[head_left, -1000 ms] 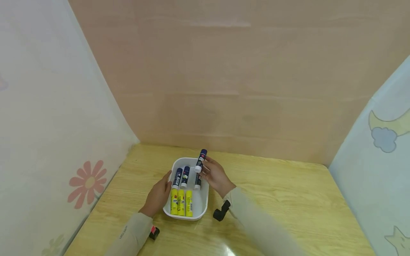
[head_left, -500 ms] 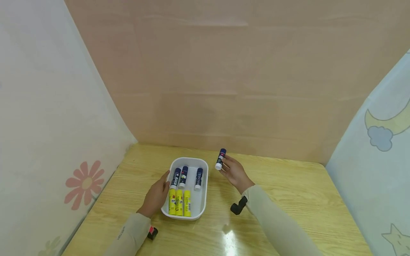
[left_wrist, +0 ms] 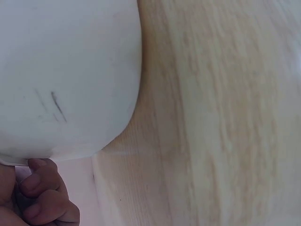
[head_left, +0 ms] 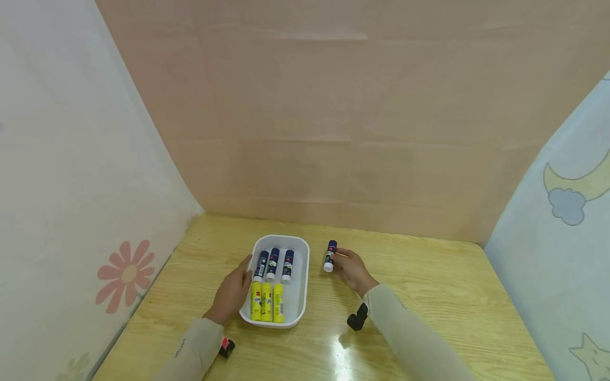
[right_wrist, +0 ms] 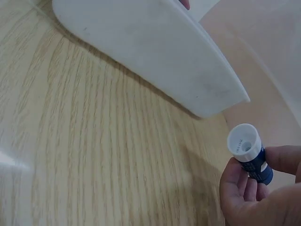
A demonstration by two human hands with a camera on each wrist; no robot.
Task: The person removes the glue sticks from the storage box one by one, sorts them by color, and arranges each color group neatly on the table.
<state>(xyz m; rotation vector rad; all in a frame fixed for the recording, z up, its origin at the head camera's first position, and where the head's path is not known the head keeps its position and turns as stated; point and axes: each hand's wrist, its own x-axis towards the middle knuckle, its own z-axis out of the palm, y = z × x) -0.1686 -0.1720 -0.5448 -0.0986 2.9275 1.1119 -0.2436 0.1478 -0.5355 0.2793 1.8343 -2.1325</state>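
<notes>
My right hand [head_left: 351, 269] pinches a dark blue glue stick [head_left: 330, 256] to the right of the white plastic bin [head_left: 298, 309]. In the right wrist view the glue stick's hollow white base [right_wrist: 245, 142] faces the camera, with thumb and fingers around the blue body. The left hand [head_left: 231, 293] grips the bin's left rim, and its curled fingers [left_wrist: 49, 193] show at the rim in the left wrist view. Inside the bin, three dark blue glue sticks [head_left: 273, 264] lie in the far half and three yellow glue sticks [head_left: 266, 302] in the near half.
The bin stands on a light wood-grain table [head_left: 419, 296]. Behind it rises a plain brown backdrop [head_left: 305, 132]. Pale printed panels close off the left side [head_left: 95, 159] and the right side [head_left: 562, 264].
My right hand has carried its glue stick from over the bin out to the right, then lowered it. The rightmost blue glue stick inside has shifted left. My left hand stays on the rim.
</notes>
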